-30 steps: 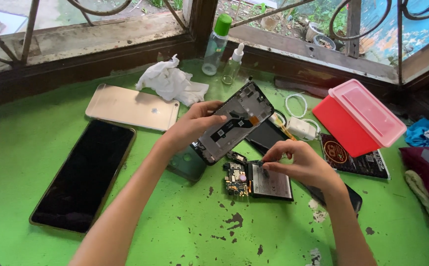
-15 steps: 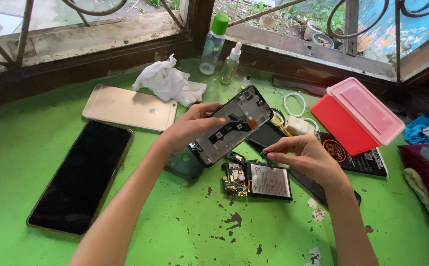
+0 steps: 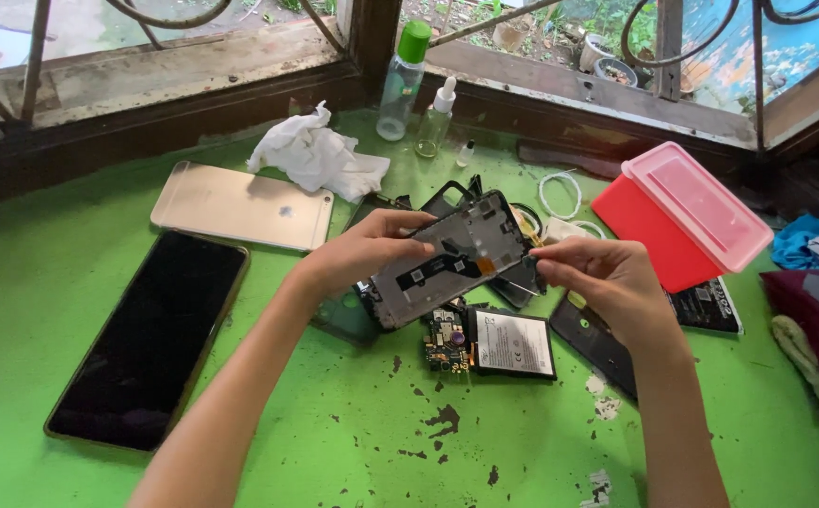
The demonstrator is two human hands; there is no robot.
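Phone frame (image 3: pixel 452 259), dark and stripped down to its inner face, is held tilted above the green table (image 3: pixel 334 423), between the person's two hands. Left hand (image 3: pixel 367 249) grips it from the left edge, fingers curled over the top and thumb across the near side, closed firmly on it. Right hand (image 3: pixel 607 277) sits just at the frame's right end, its fingertips pinched narrow around something thin and small there; what exactly it pinches I cannot tell. Directly beneath the frame lie a small circuit board (image 3: pixel 445 341) and a flat battery (image 3: pixel 515 343), side by side on the table. Off to the left rest a black phone (image 3: pixel 151 334), screen up, and a gold phone (image 3: pixel 240 205), face down. A red box (image 3: pixel 687 216) with a pink lid stands to the right.
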